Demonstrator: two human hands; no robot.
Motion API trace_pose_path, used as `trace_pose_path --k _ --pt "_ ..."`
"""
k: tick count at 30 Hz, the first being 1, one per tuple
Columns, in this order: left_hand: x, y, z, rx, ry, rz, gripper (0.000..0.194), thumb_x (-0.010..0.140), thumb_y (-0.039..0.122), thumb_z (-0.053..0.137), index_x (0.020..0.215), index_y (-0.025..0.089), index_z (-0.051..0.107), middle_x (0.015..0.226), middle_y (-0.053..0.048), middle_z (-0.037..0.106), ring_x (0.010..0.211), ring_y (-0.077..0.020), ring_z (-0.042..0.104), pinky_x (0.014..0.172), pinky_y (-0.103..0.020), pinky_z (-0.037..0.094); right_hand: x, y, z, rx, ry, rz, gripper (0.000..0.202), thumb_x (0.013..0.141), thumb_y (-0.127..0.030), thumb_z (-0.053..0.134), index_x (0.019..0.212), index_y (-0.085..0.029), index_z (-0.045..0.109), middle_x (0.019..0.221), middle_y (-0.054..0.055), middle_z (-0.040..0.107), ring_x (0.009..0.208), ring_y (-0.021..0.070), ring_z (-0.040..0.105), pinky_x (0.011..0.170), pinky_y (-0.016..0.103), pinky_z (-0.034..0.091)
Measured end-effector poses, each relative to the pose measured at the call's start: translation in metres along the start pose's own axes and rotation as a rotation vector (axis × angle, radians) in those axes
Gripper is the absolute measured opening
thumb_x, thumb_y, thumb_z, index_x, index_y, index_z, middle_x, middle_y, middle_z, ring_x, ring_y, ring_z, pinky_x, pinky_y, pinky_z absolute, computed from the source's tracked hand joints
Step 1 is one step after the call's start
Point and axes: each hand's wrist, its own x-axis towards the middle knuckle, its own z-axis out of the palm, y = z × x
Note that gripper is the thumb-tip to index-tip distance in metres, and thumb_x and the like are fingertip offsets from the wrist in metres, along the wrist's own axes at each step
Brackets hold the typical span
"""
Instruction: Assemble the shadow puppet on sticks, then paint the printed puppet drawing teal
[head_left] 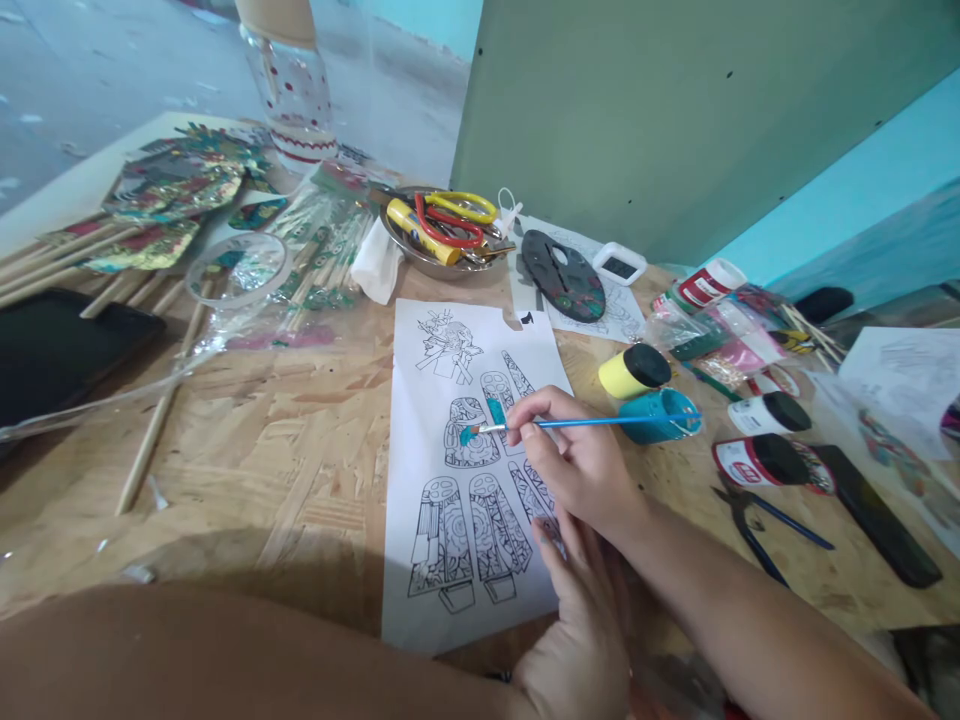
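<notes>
A white sheet printed with black patterned outlines lies on the wooden table. My right hand pinches a blue paintbrush, its bristles touching a shape in the sheet's middle where teal paint shows. Another teal patch is beside it. Below, my left hand rests on the sheet's lower right edge, fingers extended and partly hidden under my right wrist. To the right stands an open jar of teal paint, with the brush handle passing in front of it. Next to it is a yellow jar with a black lid.
Behind the sheet are a metal bowl with scissors and glue, and a dark palette. Pliers, a red-labelled jar and a black case lie right. Sticks and a glass jar are left.
</notes>
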Motion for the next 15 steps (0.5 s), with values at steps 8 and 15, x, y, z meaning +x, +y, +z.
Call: trace_pose_path --k 8,15 --pt "0.0007 0.0017 0.0000 -0.030 0.018 -0.020 0.063 0.091 0.030 0.025 0.153 0.020 0.031 0.139 -0.021 0.058 0.121 -0.0364 0.062 0.080 -0.061 0.057 0.0010 -0.0009 -0.0013 -0.074 0.026 -0.014 0.011 0.087 -0.015 0.051 0.088 -0.022 0.059 0.078 -0.002 0.061 0.072 0.0135 0.058 0.065 0.029 0.046" --pt "-0.0018 -0.0058 -0.0010 -0.109 0.032 -0.024 0.060 0.094 0.031 0.023 0.153 0.021 0.032 0.139 -0.020 0.058 0.121 -0.0362 0.062 0.083 -0.063 0.056 -0.0012 -0.0019 -0.0018 -0.054 0.060 -0.007 0.009 0.087 -0.017 0.051 0.089 -0.023 0.058 0.079 -0.001 0.060 0.071 0.0141 0.057 0.059 0.029 0.044"
